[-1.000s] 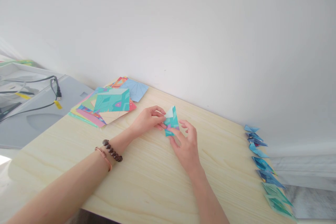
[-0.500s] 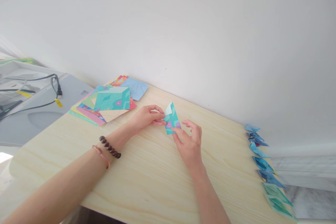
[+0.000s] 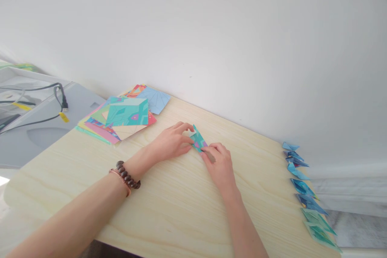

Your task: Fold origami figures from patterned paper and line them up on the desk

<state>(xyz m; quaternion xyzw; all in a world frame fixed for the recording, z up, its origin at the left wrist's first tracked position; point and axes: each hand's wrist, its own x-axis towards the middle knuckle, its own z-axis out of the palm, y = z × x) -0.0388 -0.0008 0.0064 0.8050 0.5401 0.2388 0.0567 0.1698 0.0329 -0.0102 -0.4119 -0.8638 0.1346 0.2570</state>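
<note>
A small folded piece of origami paper (image 3: 198,140), teal with pink and purple shapes and a pale flap, is between my two hands just above or on the table. My left hand (image 3: 173,141) grips its left edge, thumb and fingers closed around the pale flap. At its lower right edge, my right hand (image 3: 219,163) pinches the paper between thumb and index finger. The paper slants, its pointed tip up and to the left. Fingers partly cover its left side.
Patterned paper sheets (image 3: 128,113) lie in a loose pile at the back left. Several folded blue and green paper pieces (image 3: 304,187) line the right table edge. Left of the wooden table (image 3: 169,209), black cables (image 3: 62,96) rest by a grey surface. A white wall (image 3: 211,40) stands behind.
The folded paper has tilted lower, and its pale flap now shows less. My left fingers have moved over its left edge; my right fingers have drawn closer together.
</note>
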